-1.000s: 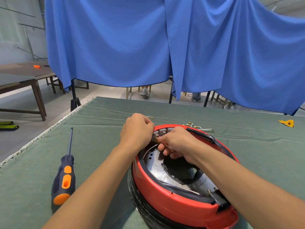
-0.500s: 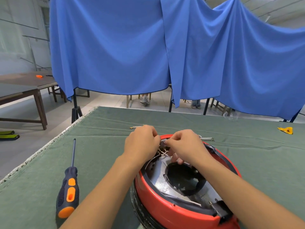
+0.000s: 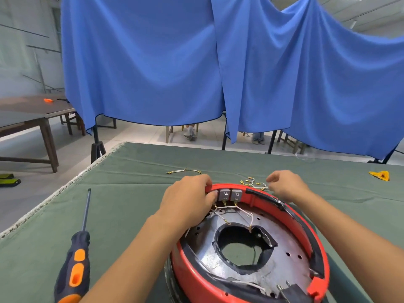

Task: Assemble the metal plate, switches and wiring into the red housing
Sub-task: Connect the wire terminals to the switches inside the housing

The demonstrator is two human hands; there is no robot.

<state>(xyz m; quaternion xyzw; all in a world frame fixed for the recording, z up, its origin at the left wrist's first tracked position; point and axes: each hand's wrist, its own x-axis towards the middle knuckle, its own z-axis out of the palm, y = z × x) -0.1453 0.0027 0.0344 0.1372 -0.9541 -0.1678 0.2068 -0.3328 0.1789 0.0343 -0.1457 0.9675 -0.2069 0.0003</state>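
The red housing [image 3: 193, 278] lies open side up on the green cloth, with the silver metal plate [image 3: 207, 259] seated inside it. Two grey switches [image 3: 230, 194] sit in the far rim, and thin white wires [image 3: 244, 213] run from them down onto the plate. My left hand [image 3: 188, 200] grips the far rim just left of the switches, fingers curled over the edge. My right hand [image 3: 286, 185] hovers beyond the rim with loosely curled fingers, right beside a loose bundle of wires [image 3: 251, 182] with brass terminals. I see nothing held in it.
A black and orange screwdriver [image 3: 76, 265] lies on the cloth to the left. One single wire [image 3: 183, 171] lies further back, and a yellow piece [image 3: 380, 175] sits at the far right. The table's left edge [image 3: 65, 189] runs diagonally. A blue curtain hangs behind.
My right hand has left the switches and moved right, past the rim, to the loose wires. My left hand has shifted onto the rim. The switches and their wiring now show uncovered.
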